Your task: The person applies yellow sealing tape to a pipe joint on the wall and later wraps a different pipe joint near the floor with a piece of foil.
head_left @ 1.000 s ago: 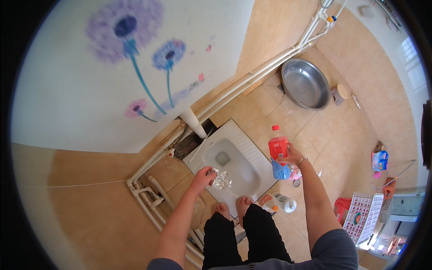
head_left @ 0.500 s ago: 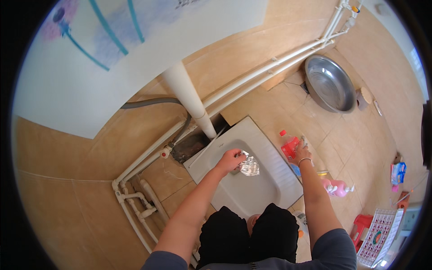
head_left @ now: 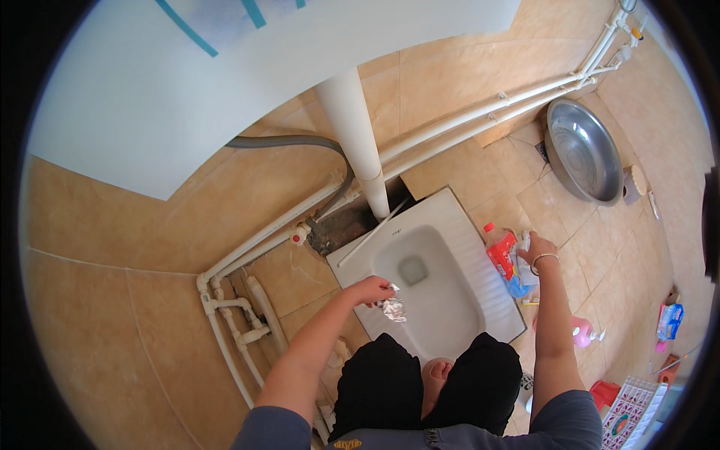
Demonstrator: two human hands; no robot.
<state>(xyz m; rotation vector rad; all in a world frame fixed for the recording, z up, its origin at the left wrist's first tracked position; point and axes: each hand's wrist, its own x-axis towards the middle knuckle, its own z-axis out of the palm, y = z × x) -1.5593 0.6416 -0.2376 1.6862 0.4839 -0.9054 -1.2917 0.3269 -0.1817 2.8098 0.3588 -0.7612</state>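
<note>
Metal basin [head_left: 587, 154] at upper right, grey hose [head_left: 296, 140] beside a thick white pipe [head_left: 351, 127], patterned basket [head_left: 631, 409] at lower right.

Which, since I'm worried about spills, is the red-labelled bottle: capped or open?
Capped: the bottle has a red cap on its neck.

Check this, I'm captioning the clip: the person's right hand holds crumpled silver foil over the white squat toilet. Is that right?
Wrong hand: the head view shows the left hand holding crumpled silver foil over the white squat toilet.
</note>
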